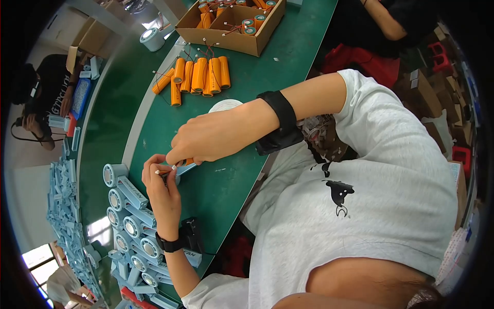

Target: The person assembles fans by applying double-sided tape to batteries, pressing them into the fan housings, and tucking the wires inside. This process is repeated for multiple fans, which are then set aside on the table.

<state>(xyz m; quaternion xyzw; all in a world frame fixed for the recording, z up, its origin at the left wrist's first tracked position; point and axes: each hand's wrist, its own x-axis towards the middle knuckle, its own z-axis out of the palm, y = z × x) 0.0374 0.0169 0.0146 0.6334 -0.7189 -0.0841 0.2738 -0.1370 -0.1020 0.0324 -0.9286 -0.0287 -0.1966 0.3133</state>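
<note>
My left hand (163,188) has its thumb and finger pinched by a small white wire plug (174,167) with a short dark red lead. Reaching across from the upper right, my right hand (213,135) is closed, fingers pointing down, over a light-blue fan handle (187,169). A bit of orange, like a battery cell, shows between that handle and my right fingers; the rest is hidden under the hand. Beside my left hand lie several light-blue handheld fans (133,225) in rows. Orange battery cells (199,74) with wires and white plugs stand beyond my right hand.
A cardboard box (246,42) of orange cells stands at the table's far end. A white roll (225,105) lies behind my right hand, and a black object (191,234) by my left wrist. Light-blue parts (64,206) are heaped across the green table (221,190), near another person.
</note>
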